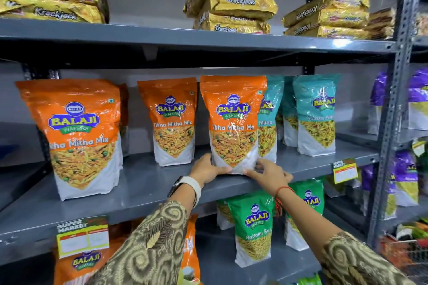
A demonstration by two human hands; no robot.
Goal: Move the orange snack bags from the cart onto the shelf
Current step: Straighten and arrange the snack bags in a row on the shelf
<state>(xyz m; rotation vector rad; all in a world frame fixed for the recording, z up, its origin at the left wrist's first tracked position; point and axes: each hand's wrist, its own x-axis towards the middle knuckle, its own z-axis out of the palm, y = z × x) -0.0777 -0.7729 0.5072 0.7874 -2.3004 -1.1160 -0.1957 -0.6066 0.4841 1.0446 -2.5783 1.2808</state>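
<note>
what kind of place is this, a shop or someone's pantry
Most likely a supermarket aisle: grey metal shelving stocked with many identical snack bags, and a price tag reading "Super Market" on the shelf edge.

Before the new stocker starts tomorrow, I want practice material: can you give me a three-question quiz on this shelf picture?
1. True or false: both hands hold the base of an orange Tikha Mitha Mix bag on the middle shelf.
2. Which colour are the bags right of that bag? A purple, B teal, C green.
3. Fill in: the gold packs on the top shelf read ____.

Key: 1 true, left hand, right hand; 2 B, teal bags; 3 Krackjack.
</note>
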